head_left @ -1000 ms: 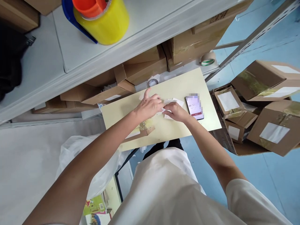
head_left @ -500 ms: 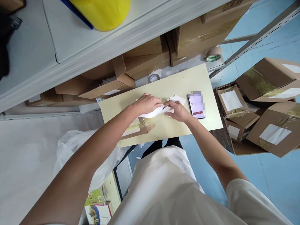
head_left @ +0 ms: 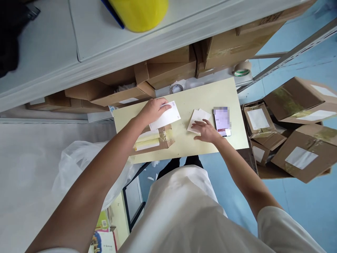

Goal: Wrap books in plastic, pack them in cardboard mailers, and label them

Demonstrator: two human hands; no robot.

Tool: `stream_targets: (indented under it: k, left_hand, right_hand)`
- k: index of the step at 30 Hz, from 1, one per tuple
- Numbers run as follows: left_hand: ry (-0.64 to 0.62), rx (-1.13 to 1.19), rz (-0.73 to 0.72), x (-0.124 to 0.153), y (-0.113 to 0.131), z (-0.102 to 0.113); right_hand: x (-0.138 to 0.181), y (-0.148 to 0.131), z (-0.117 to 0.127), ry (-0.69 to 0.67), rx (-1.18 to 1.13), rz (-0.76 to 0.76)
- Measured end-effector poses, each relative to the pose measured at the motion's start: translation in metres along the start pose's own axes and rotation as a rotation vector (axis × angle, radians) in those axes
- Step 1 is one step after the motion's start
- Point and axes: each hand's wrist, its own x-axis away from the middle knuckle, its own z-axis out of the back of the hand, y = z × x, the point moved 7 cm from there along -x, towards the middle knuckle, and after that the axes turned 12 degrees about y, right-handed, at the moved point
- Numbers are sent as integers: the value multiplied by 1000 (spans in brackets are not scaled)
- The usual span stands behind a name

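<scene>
My left hand (head_left: 154, 111) pinches a white paper label (head_left: 167, 116) between thumb and fingers, holding it over the far edge of a small taped cardboard box (head_left: 166, 136). The box lies on the pale yellow tabletop (head_left: 126, 116) and has a white and yellow label area on its top. My right hand (head_left: 206, 131) is open, its fingers spread over some white papers (head_left: 199, 117) on the table. A phone (head_left: 222, 120) with a lit, partly blurred screen lies just right of that hand.
Cardboard boxes (head_left: 168, 72) line the shelf behind the table, with tape rolls (head_left: 177, 88) nearby. Labelled parcels (head_left: 306, 147) are piled at the right. Above hangs a grey shelf edge with a yellow container (head_left: 142, 14). A clear plastic bag (head_left: 76, 165) sits at the left.
My left hand has drawn the white label away to the left, and it now lies flat in view. My right hand has let go of it and come down right onto the other papers.
</scene>
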Motion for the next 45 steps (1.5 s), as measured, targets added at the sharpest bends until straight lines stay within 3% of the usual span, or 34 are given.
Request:
stream_targets:
  k: [2, 5, 8, 12, 15, 17, 20, 23, 28, 38, 45]
  left_hand:
    - [63, 80, 38, 12, 3, 4]
    - [163, 213, 90, 39, 16, 12]
    - [193, 382, 155, 76, 30, 22]
    - [209, 826, 281, 136, 27, 35]
    - [303, 993, 394, 173, 10, 40]
    - [432, 1056, 448, 191, 0, 45]
    - [545, 1189, 435, 211, -2, 51]
    - [526, 1433, 399, 231, 2, 58]
    - [436, 1773, 432, 267, -4, 71]
    - [226, 1911, 428, 293, -17, 74]
    - [177, 1875, 429, 298, -21, 75]
  right_hand:
    - [-3, -20, 13, 64, -128, -43]
    - [-17, -60, 35, 247, -495, -181]
    - [-30, -97, 45, 366, -778, -324]
    - [-35, -133, 59, 468, -732, -347]
    - [-30, -173, 80, 605, -389, -174]
    - [-23, -217, 85, 678, -116, 51]
    - [-11, -287, 59, 586, 104, 395]
    - [-3, -325, 28, 511, 184, 481]
    - [2, -344, 7, 514, 199, 431]
    - [10, -362, -10, 487, 110, 325]
    - [15, -368, -12, 487, 123, 290]
